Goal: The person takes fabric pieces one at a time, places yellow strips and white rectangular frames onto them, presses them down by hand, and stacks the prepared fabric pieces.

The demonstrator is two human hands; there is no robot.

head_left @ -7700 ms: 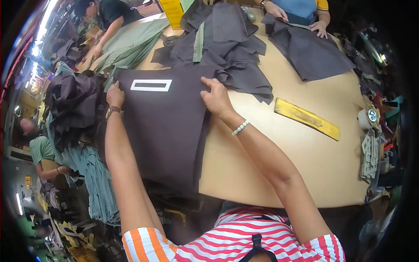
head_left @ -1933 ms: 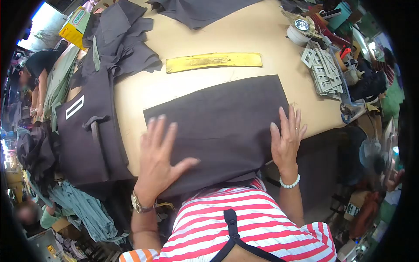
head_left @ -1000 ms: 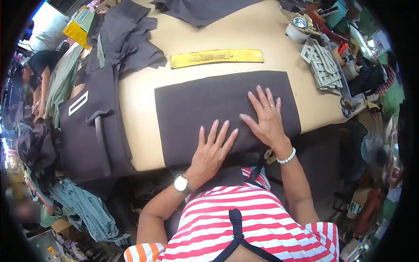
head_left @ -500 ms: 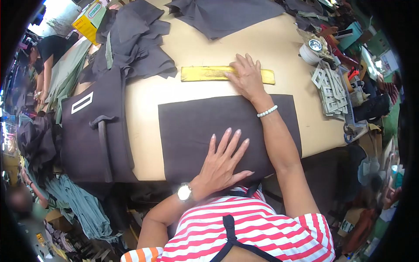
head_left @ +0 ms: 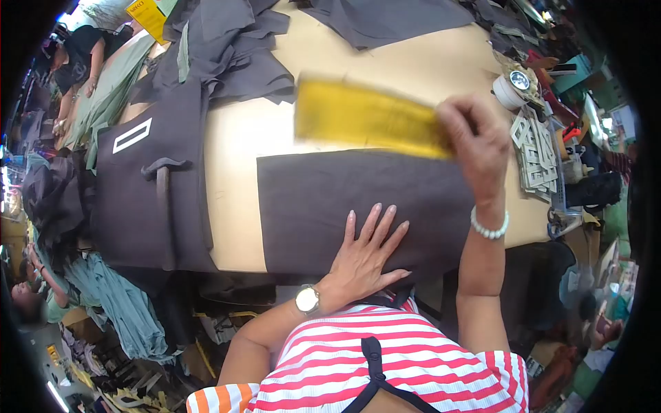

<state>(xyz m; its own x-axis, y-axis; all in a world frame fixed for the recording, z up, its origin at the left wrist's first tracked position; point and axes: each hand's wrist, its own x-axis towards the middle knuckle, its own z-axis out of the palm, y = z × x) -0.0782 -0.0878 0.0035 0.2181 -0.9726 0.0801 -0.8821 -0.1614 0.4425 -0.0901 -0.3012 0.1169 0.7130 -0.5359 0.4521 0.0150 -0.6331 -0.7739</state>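
Note:
A dark fabric panel lies flat along the near edge of the table. My left hand, with a watch at the wrist, rests on it palm down, fingers spread. In my right hand is the right end of a flat yellow strip, blurred by motion. The strip is raised over the table just beyond the panel's far edge, and my fingers close round its end.
To the left a hammer and a white rectangular frame lie on stacked dark cloth. More dark pieces are at the back. White frames, a tape roll and scissors sit at the right.
My right hand has gripped the yellow strip's right end, lifted it off the table and moved right and nearer. My left hand stays flat on the fabric. The view has shifted slightly.

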